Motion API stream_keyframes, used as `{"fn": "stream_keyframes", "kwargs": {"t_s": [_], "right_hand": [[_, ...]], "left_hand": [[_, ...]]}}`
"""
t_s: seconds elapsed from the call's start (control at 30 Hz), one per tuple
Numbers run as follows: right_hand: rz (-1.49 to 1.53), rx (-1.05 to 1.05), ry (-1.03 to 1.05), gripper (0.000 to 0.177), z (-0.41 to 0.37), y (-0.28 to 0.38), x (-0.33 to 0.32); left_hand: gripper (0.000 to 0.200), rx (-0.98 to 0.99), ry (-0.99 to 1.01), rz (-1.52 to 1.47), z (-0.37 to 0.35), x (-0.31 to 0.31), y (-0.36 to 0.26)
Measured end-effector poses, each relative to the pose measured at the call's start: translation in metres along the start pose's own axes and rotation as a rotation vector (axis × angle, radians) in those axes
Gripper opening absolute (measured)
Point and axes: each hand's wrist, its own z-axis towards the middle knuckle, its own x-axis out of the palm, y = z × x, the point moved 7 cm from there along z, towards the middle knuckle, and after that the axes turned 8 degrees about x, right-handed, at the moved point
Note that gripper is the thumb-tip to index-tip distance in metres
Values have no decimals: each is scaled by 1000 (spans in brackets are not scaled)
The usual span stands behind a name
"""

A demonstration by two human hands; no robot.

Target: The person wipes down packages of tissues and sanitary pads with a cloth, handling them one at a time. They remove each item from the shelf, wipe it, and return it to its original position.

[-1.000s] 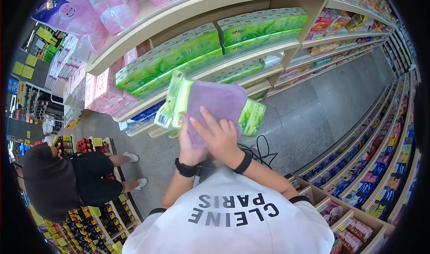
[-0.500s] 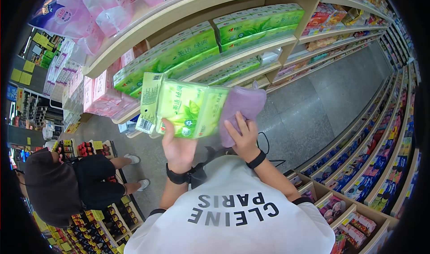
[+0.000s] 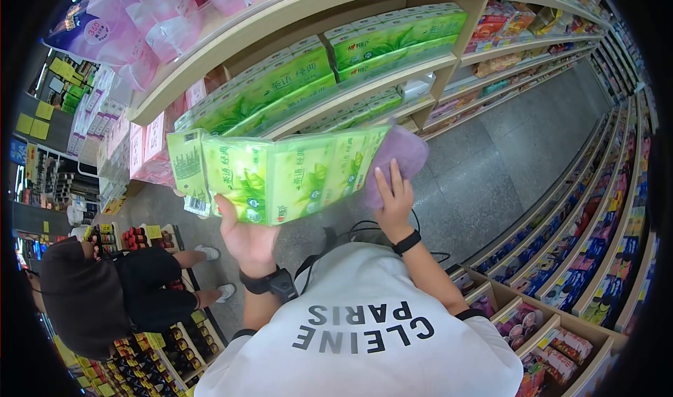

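My left hand [image 3: 245, 239] holds a long green tissue pack [image 3: 301, 174] from below at its left part, with the thumb on the front face. A loose wrapper end with a barcode hangs at the pack's left end. In my right hand [image 3: 396, 197] is a purple cloth [image 3: 403, 152], pressed by the fingers against the right end of the pack. The pack is tilted, its right end higher, in front of the wooden shelf [image 3: 449, 64]. The fingers of my left hand are mostly hidden behind the pack.
Green tissue packs [image 3: 392, 36] fill the shelf ahead, with pink boxes [image 3: 148, 148] to its left. Another person [image 3: 84, 292] stands at the lower left beside a goods rack. Long shelves [image 3: 596, 257] curve along the right, and compartments [image 3: 554, 348] are at the lower right.
My left hand has moved left and slightly down, with the pack's left end. More of the pack's front shows. The right hand and cloth have shifted slightly right and up.
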Motion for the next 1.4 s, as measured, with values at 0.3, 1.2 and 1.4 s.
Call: {"fn": "stream_keyframes", "kwargs": {"t_s": [0.3,1.2,1.4], "right_hand": [[1354,1233,377,30,-32,-68,43],[785,59,614,30,59,41,-59],[684,-6,828,49,41,72,-46]], "left_hand": [[56,-19,50,-42,7,-12,-24],[87,113,-269,170,28,-70,19],[87,137,-160,207,29,-60,14]]}}
